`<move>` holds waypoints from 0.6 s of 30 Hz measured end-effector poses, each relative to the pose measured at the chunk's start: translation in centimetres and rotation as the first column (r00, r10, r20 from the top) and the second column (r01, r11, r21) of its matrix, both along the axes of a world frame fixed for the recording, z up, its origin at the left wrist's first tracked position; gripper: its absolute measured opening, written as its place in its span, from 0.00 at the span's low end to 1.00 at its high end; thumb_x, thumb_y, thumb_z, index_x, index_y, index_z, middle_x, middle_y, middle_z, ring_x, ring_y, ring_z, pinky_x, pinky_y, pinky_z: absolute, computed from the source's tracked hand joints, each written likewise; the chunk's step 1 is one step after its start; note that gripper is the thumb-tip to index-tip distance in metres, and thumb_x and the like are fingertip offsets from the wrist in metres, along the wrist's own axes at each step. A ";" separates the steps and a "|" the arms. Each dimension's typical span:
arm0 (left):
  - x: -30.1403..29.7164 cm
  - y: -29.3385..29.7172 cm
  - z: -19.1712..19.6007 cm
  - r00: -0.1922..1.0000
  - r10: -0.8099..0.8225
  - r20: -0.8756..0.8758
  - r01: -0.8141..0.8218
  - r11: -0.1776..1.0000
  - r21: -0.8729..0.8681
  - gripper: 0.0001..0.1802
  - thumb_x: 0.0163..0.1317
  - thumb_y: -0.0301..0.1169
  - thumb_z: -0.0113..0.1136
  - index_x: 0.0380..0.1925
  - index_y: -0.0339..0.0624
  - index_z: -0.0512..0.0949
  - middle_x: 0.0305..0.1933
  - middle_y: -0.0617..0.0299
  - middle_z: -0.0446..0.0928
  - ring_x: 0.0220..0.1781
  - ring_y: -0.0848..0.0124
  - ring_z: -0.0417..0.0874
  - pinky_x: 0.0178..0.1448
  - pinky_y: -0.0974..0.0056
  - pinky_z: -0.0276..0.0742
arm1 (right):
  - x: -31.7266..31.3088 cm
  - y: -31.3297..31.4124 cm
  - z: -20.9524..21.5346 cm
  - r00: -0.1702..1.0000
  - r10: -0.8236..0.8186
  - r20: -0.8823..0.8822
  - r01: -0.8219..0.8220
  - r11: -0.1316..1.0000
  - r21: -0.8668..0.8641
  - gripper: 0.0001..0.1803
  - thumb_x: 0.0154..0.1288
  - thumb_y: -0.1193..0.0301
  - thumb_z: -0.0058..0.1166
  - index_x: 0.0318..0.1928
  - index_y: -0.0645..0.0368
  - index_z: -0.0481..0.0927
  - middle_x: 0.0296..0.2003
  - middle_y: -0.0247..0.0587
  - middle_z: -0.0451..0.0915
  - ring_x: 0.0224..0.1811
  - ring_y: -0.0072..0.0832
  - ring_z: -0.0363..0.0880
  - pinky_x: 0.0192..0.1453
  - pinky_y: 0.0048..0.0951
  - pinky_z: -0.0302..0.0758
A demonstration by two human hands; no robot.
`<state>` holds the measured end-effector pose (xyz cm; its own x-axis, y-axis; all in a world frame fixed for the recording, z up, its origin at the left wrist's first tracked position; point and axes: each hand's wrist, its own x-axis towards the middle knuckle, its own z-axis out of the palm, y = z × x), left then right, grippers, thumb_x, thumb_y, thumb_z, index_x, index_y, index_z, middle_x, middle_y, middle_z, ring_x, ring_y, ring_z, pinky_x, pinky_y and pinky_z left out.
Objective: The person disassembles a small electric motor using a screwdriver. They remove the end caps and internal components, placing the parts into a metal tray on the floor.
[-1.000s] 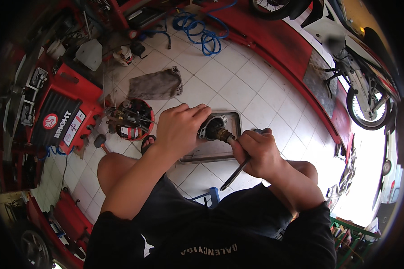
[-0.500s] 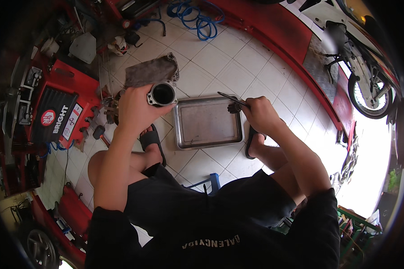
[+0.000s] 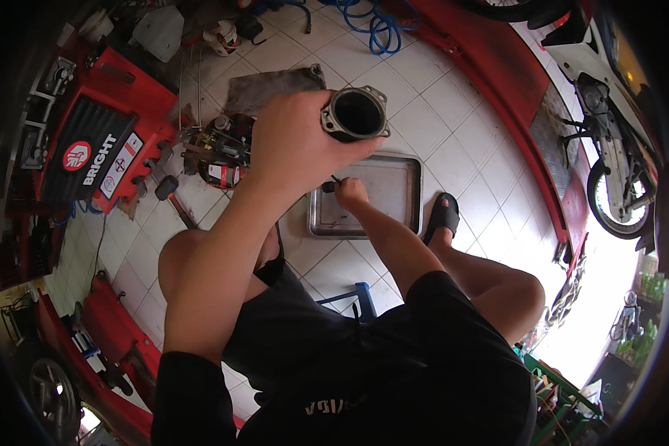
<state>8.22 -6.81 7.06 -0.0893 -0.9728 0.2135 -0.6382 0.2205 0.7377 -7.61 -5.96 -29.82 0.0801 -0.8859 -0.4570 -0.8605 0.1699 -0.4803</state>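
Observation:
My left hand [image 3: 290, 130] is wrapped round a grey metal engine cylinder [image 3: 358, 114], its dark round bore turned up toward me and its flange edged with bolt holes. The thumb lies along the near side of the flange. Lower down, over the left part of a shallow metal tray [image 3: 419, 195], my right hand [image 3: 352, 194] is closed on a thin dark tool with a stubby dark head [image 3: 330, 187]. Most of that tool is hidden by the fingers, so its kind is unclear. The two hands are apart.
A grey rag [image 3: 264, 88] lies beyond the left hand. Left of the tray are mechanical parts [image 3: 219, 152], a hammer [image 3: 172, 195] and a red tool cabinet [image 3: 97, 141]. Blue hose [image 3: 379, 33] lies at the back. A red lift platform [image 3: 490, 82] and a motorcycle [image 3: 609, 141] stand right.
My left hand has carried the cylinder to the right and a little farther away. My right hand has swung left with its tool, from the tray's right edge to its left part.

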 end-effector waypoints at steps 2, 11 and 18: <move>0.7 -0.2 -0.1 1.000 -0.001 0.021 0.001 1.000 -0.026 0.23 0.44 0.50 0.80 0.31 0.43 0.86 0.30 0.57 0.86 0.33 0.58 0.89 0.40 0.56 0.83 | 1.4 0.1 -1.2 0.999 -0.031 -0.016 0.031 0.999 0.022 0.22 0.69 0.56 0.52 0.42 0.65 0.87 0.43 0.64 0.84 0.49 0.60 0.82 0.57 0.53 0.78; 1.5 -0.9 -0.5 0.986 0.056 0.157 -0.055 0.998 -0.009 0.22 0.42 0.45 0.82 0.33 0.43 0.86 0.30 0.59 0.86 0.33 0.58 0.88 0.40 0.58 0.82 | -1.2 -2.3 -11.0 0.996 -0.047 0.072 0.055 0.992 -0.116 0.25 0.69 0.54 0.53 0.48 0.65 0.85 0.49 0.64 0.83 0.55 0.58 0.81 0.61 0.51 0.76; 1.4 0.1 -2.3 0.980 0.055 0.192 -0.064 0.997 0.037 0.23 0.43 0.46 0.82 0.33 0.43 0.86 0.30 0.59 0.87 0.32 0.57 0.88 0.39 0.58 0.82 | -4.0 -4.4 -9.6 0.905 -0.425 0.039 0.365 0.817 0.446 0.29 0.68 0.50 0.52 0.45 0.70 0.84 0.38 0.57 0.85 0.31 0.48 0.86 0.32 0.48 0.81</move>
<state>9.65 -6.67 4.80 -0.0660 -0.9855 0.1565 -0.7790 0.1489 0.6090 -11.60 -10.33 -39.41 -0.1494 -0.5803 -0.8006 -0.6101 0.6913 -0.3871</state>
